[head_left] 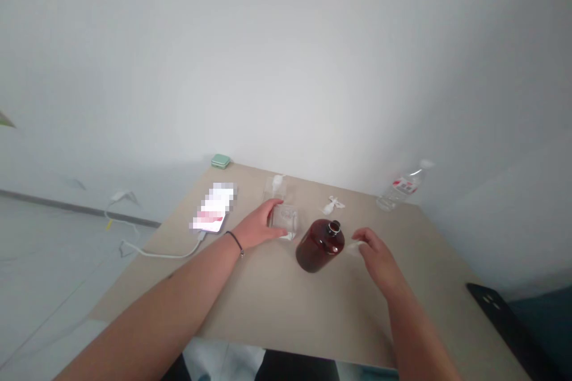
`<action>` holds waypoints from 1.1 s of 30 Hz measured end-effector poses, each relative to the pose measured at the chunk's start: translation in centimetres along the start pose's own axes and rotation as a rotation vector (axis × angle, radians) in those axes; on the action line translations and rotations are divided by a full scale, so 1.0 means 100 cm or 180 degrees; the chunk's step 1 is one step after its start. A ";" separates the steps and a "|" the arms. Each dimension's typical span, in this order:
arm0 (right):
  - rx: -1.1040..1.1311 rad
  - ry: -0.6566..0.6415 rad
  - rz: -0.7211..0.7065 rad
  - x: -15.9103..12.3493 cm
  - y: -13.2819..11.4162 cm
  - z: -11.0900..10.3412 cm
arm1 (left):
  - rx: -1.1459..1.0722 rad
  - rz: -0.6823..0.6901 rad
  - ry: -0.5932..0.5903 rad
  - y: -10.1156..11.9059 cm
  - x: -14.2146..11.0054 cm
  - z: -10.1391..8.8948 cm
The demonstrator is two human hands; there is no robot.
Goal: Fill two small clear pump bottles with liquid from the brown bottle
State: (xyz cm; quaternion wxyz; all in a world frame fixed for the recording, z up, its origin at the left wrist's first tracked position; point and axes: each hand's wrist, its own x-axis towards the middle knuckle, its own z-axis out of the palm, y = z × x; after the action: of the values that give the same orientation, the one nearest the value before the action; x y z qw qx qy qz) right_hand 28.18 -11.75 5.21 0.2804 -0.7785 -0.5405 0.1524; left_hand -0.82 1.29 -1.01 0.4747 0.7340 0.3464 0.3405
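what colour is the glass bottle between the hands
The bottle is dark amber brown, in the head view.

A plain white wall (286, 59) is met on the right by a second white wall (504, 214), and a beige tabletop (290, 315) is set into the corner between them. A pale grey floor (53, 286) is seen on the left, bordered by a dark skirting strip (75, 205). The room is lit softly and evenly.

A thin black bracelet (237, 243) on the left wrist (246, 237).
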 end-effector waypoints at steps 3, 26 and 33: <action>0.0361 -0.0182 0.0227 -0.028 -0.004 0.014 | 0.0026 -0.0034 -0.0011 0.001 -0.001 0.000; -0.0261 -0.0311 -0.0184 0.047 -0.049 0.057 | -0.0062 0.0167 -0.0023 -0.002 0.001 0.000; 0.0696 0.0355 -0.0014 0.051 -0.047 0.051 | -0.0060 0.0075 0.0023 0.003 0.000 -0.001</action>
State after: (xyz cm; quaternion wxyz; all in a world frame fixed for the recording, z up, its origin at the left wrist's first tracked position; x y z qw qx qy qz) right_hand 23.77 -4.44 4.35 0.3935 -0.7494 -0.5059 0.1664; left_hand -0.85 1.27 -0.70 0.4763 0.7323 0.3362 0.3519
